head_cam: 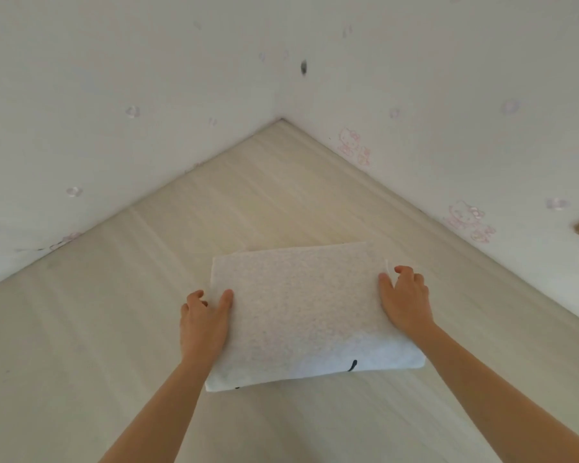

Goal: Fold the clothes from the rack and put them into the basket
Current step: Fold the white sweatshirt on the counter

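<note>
Both bare arms come in from the bottom edge and angle up toward the middle, so the hands sit on either side of a folded white speckled fabric garment. The left hand is at the garment's 9 o'clock edge, thumb lying on top of the cloth and the other fingers curled down around the side, so it's gripping that edge. The right hand does the same thing at about 2 o'clock, thumb on top and fingers wrapped behind the edge. The garment is a neat rectangle lying over a pale cream striped mattress, roughly centre frame; can't tell if it's resting flat or slightly lifted. A small black mark shows near its 5 o'clock corner, too little visible to read. White walls with faint pink cartoon cat prints meet in a corner at 12 o'clock.
</note>
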Tool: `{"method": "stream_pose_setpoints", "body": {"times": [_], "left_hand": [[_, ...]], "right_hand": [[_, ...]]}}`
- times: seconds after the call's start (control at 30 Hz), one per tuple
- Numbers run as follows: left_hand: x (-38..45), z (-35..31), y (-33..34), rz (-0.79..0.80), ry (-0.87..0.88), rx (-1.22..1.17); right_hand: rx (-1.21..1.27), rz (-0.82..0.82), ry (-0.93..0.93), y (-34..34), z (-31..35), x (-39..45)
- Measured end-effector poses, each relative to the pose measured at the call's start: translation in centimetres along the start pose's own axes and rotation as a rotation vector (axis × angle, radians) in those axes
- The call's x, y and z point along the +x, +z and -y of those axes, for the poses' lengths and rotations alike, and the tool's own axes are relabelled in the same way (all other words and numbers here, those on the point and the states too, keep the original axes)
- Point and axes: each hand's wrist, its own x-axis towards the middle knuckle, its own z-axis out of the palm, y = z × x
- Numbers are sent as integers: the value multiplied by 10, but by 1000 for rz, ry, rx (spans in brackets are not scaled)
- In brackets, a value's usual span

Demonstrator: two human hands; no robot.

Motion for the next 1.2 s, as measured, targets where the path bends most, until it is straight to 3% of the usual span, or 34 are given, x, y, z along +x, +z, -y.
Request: {"method": "stream_pose_setpoints", "body": {"times": [0.13,0.33,0.6,0.83,1.2], "left_hand": [[-28,15,8,46,-19,80],[-30,16,8,92,-6,62],[-32,23,14,48,100,72],[-69,11,25,86,283,-3],[-188,-20,89,328,531,-9]], "right_hand": [[53,110,146,6,-25,-21],[71,91,199,19,-38,-31],[149,101,142,19,-51,-55],[318,-49,107,-16,-91,-90],[519,-285,304,-82,-230,-191]]}}
